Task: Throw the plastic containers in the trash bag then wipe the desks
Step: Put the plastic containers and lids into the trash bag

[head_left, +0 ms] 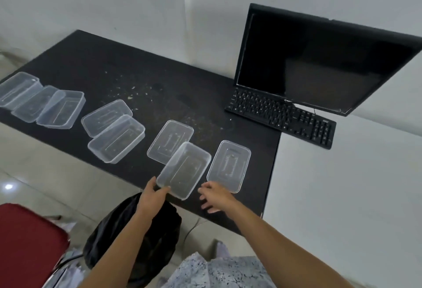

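Note:
Several clear plastic containers and lids lie in a row along the front of the black desk [137, 77]. My left hand [154, 194] grips the near corner of a clear tub [185, 169] at the desk's front edge. To its right, my right hand [214, 196] hovers with relaxed fingers just below a flat clear lid [229, 165] and holds nothing. Another lid [170, 140] lies partly under the tub. Two more tubs [116, 138] sit further left, and a group of three [59, 109] lies at the far left. A black trash bag [134, 235] stands open on the floor under my left arm.
Crumbs [137, 91] are scattered over the desk's middle. A black monitor [319, 59] and keyboard [280, 116] sit at the right, across onto a white desk [342, 185]. A red chair seat [27, 242] is at the lower left. White walls back the desks.

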